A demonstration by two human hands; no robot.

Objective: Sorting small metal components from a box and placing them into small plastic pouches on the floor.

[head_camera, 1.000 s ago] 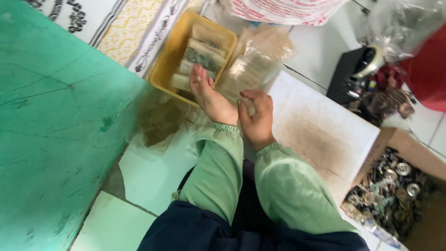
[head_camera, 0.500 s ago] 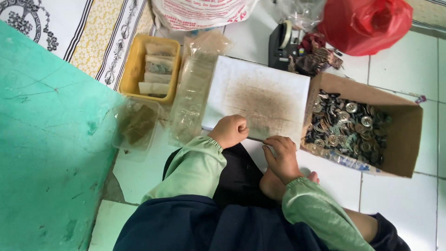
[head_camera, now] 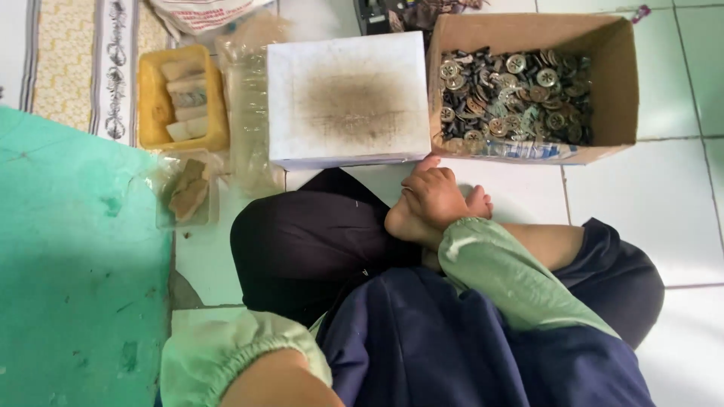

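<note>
I sit cross-legged on a white tiled floor in dark trousers. My right hand [head_camera: 431, 197], in a light green sleeve, rests with curled fingers on my bare foot [head_camera: 477, 203], just in front of a white box [head_camera: 347, 98] with a grimy top. Its palm side is hidden, so anything inside it cannot be seen. Only the green cuff and forearm of my left arm [head_camera: 241, 362] show at the bottom edge; the hand itself is out of frame. A cardboard box [head_camera: 615, 83] filled with several round metal parts stands to the right of the white box.
A yellow tray [head_camera: 151, 98] with pale pieces sits at the upper left, beside a clear plastic bag [head_camera: 249, 113]. Below the tray, a small clear container [head_camera: 188, 192] holds brown scraps. A green mat [head_camera: 75, 264] covers the left side.
My left hand has drawn back from the white box and left the view. My right hand has slid to the box's front edge, onto my foot. The view has shifted left.
</note>
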